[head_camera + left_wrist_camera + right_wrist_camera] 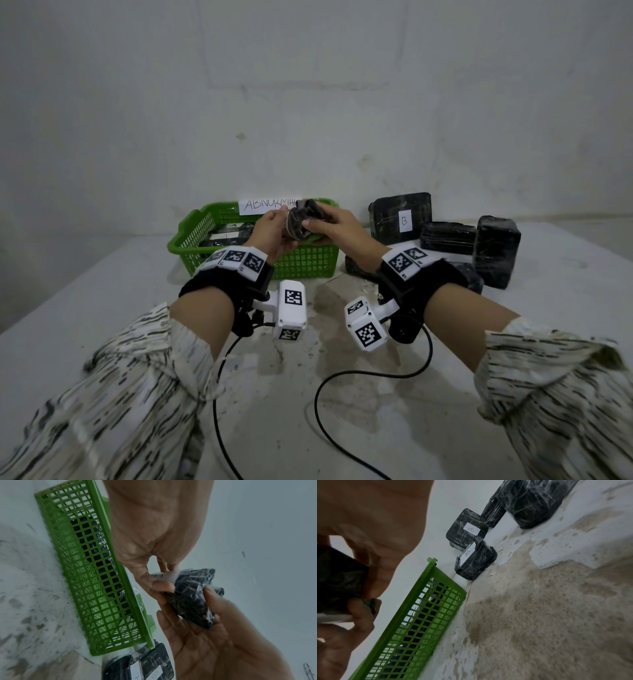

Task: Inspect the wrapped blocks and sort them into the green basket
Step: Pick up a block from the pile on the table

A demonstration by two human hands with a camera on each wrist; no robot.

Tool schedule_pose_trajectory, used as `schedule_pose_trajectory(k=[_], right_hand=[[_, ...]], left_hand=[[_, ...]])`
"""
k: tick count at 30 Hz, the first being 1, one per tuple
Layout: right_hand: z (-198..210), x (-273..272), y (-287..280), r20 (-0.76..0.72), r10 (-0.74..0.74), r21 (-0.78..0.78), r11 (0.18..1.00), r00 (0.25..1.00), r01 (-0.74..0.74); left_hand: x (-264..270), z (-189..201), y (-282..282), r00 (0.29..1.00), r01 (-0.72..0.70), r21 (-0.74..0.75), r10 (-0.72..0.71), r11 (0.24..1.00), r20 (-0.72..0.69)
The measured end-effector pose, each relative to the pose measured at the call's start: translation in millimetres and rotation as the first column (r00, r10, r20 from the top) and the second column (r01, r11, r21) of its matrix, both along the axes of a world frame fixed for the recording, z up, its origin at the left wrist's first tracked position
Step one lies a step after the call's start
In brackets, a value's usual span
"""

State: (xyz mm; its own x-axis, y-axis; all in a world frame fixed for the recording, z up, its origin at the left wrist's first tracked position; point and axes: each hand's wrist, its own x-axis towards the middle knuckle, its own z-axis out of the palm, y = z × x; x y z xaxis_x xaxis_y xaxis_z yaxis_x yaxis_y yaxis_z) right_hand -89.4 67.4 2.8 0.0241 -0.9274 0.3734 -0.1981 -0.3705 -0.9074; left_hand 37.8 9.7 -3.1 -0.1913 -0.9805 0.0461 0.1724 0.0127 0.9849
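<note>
Both hands hold one black wrapped block in the air above the green basket. My left hand grips its left end, where a white label shows. My right hand grips its right side with the thumb on top. In the left wrist view the block sits between both sets of fingers. The right wrist view shows it dark and blurred at the left edge. Inside the basket lies at least one wrapped block with a white label.
Several black wrapped blocks stand right of the basket: one labelled B leaning on the wall, a flat one, a tall one, another B block by the basket corner. A paper sign hangs on the basket's far rim. Cables trail over the stained table.
</note>
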Motion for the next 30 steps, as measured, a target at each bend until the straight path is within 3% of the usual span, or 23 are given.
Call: schedule_pose_trajectory(k=[5,10,12,14,17,22,27,30], right_hand=[[-6,-3,-9,0.001,-0.211,-0.095,0.973,0.977,0.211],[0,-8,-9,0.07,-0.206,-0.016,0.978,0.976,0.207],[2,-13,-13,0.078,-0.237,0.038,0.971,0.968,0.235],[3,-17,-17,0.134,-0.271,0.122,0.959,0.953,0.256],[1,-19,-20,0.263,-0.256,0.272,0.945,0.93,0.183],[-6,-15,-14,0.438,-0.188,0.365,0.931,0.879,0.018],[-5,-8,-7,0.578,-0.118,0.374,0.918,0.808,-0.133],[-3,-8,-6,0.599,-0.125,0.378,0.915,0.791,-0.142]], left_hand=[[1,-1,-3,0.998,-0.048,0.056,0.051,0.997,-0.049],[6,5,6,0.999,0.016,0.031,-0.014,0.999,-0.051],[10,7,8,1.0,0.029,-0.006,-0.029,1.0,0.01],[12,8,8,0.986,0.024,-0.111,-0.005,0.994,0.168],[10,9,12,0.965,0.048,-0.212,0.01,0.976,0.261],[-2,13,18,0.991,0.1,-0.213,-0.078,0.972,0.108],[-10,16,18,0.999,0.035,-0.246,-0.038,0.969,-0.008],[-10,17,18,0.998,0.049,-0.245,-0.058,0.968,-0.03]])
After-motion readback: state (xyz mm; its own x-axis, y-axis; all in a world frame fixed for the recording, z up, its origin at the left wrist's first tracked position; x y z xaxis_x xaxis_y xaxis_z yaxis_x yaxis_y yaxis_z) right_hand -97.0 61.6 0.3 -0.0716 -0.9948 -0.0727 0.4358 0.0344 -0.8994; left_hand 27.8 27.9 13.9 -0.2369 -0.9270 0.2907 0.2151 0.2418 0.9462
